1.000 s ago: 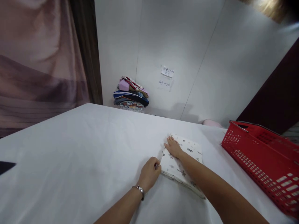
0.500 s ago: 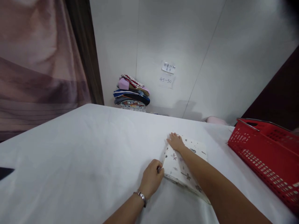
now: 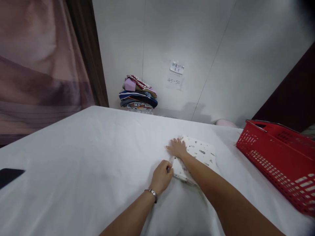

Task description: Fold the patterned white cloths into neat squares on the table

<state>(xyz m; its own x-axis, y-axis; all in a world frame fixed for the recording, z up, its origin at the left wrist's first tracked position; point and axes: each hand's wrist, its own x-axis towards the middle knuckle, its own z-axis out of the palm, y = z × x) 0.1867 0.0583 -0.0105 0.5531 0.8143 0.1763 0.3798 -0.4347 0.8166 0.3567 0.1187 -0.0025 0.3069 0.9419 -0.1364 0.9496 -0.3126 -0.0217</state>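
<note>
A folded white cloth with small dark prints (image 3: 200, 153) lies on the white-covered table (image 3: 86, 157). My left hand (image 3: 161, 177), with a watch at the wrist, is closed in a pinch on the cloth's near left edge. My right hand (image 3: 177, 148) lies flat with fingers spread on the cloth's far left corner, pressing it down. My right forearm crosses over the cloth's near side and hides part of it.
A red plastic basket (image 3: 278, 160) stands at the table's right side. A stack of folded colourful clothes (image 3: 137, 96) sits by the far wall, under paper notes (image 3: 175, 76). A pink item (image 3: 225, 123) lies at the far edge. A dark flat object (image 3: 10, 175) lies at left.
Both hands have stayed on the cloth; my right hand slid slightly left to its corner, and the view shifted a little.
</note>
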